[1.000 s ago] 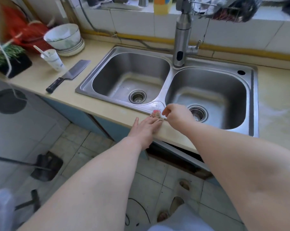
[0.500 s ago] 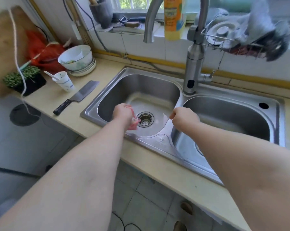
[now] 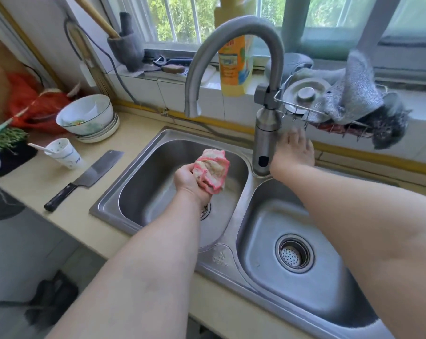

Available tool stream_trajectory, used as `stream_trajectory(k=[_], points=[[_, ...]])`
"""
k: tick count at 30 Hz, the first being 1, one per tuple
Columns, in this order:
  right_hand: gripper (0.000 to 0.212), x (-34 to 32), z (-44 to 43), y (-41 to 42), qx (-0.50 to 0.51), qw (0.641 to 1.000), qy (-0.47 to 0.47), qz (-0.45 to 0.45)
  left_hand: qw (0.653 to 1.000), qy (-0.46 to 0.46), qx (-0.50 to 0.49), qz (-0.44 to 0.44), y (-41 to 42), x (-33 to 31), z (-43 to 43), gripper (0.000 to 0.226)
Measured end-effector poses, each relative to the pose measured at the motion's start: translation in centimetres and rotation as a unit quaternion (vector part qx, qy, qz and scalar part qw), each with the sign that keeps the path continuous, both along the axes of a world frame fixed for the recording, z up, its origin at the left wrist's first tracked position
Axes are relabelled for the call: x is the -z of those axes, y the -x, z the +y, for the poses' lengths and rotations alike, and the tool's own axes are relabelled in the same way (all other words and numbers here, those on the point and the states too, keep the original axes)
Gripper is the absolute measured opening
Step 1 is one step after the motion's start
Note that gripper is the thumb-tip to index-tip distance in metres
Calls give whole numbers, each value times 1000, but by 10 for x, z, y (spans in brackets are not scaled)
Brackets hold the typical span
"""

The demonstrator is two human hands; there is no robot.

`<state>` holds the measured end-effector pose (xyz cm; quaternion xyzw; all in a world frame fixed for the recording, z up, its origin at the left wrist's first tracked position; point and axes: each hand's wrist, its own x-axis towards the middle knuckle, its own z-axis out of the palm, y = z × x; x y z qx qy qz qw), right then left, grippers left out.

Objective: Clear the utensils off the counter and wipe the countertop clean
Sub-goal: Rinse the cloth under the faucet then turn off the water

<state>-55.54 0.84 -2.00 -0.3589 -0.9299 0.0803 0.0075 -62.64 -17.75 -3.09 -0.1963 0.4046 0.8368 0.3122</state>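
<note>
My left hand (image 3: 188, 181) grips a bunched pink-and-cream rag (image 3: 213, 170) over the left basin of the steel double sink (image 3: 109, 206), roughly under the spout of the curved tap (image 3: 231, 33). My right hand (image 3: 294, 152) reaches behind the tap's body, fingers spread, on or near its handle; the handle itself is hidden. On the beige counter (image 3: 60, 189) to the left lie a cleaver (image 3: 89, 176) with a black handle, a paper cup (image 3: 65, 154) with a spoon in it, and a white bowl (image 3: 87, 116) stacked on plates.
A wire rack (image 3: 329, 118) with a sink plug and grey cloths hangs right of the tap. A yellow detergent bottle (image 3: 235, 64) stands on the window sill. A red bag (image 3: 31, 101) and a tray of green sprouts (image 3: 6, 140) sit at far left.
My left hand lifted the rag from the sink's front rim into the left basin and turned it upward. My right hand left the rag and reached back beside the tap.
</note>
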Motion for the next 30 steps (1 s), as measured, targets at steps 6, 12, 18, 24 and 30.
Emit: stream_trajectory(k=[6, 12, 18, 24, 30], points=[[44, 1, 6, 8, 49, 990, 72, -112, 999, -32, -20, -9, 14, 3, 2, 46], [73, 49, -15, -10, 43, 985, 80, -145, 998, -47, -33, -28, 9, 16, 3, 49], [84, 45, -22, -11, 44, 976, 78, -197, 995, -44, -70, -61, 8, 26, -13, 42], [56, 42, -69, 0, 60, 980, 152, 114, 997, -31, -28, -64, 5, 36, -35, 44], [30, 42, -136, 27, 182, 708, 666, 152, 993, -31, 105, -42, 10, 40, -39, 45]])
